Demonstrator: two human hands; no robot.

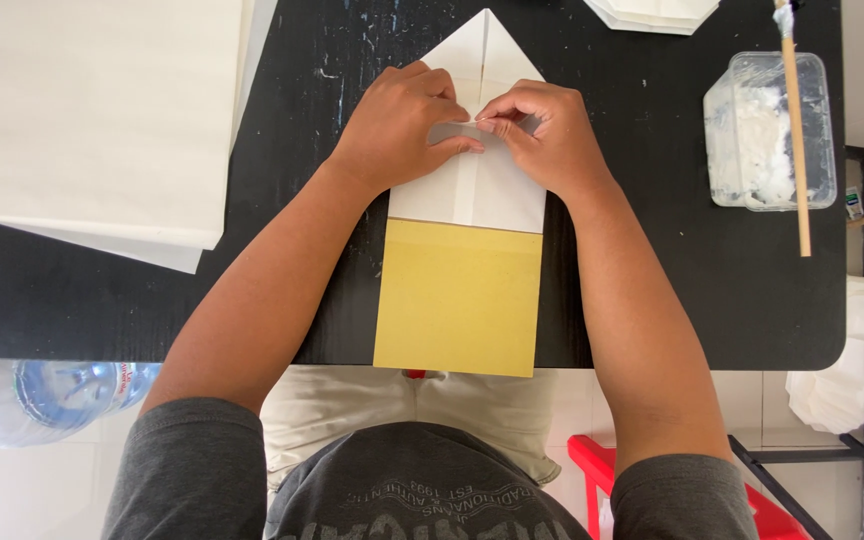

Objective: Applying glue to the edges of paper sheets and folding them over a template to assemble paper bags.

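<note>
Left hand (402, 125) and right hand (542, 135) press folded white paper (472, 190) flat.

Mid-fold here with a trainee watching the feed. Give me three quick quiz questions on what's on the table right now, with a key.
1. True or false: both hands press on the white folded paper.
2. Which lies nearest the person's body? A) the clear tub of white paste B) the yellow sheet C) the stack of white paper
3. What rests across the tub?

Key
1. True: the left hand and the right hand meet at its centre crease, fingertips touching the paper.
2. B: it reaches the near edge of the black table.
3. A wooden stick, its far tip coated white.
</note>
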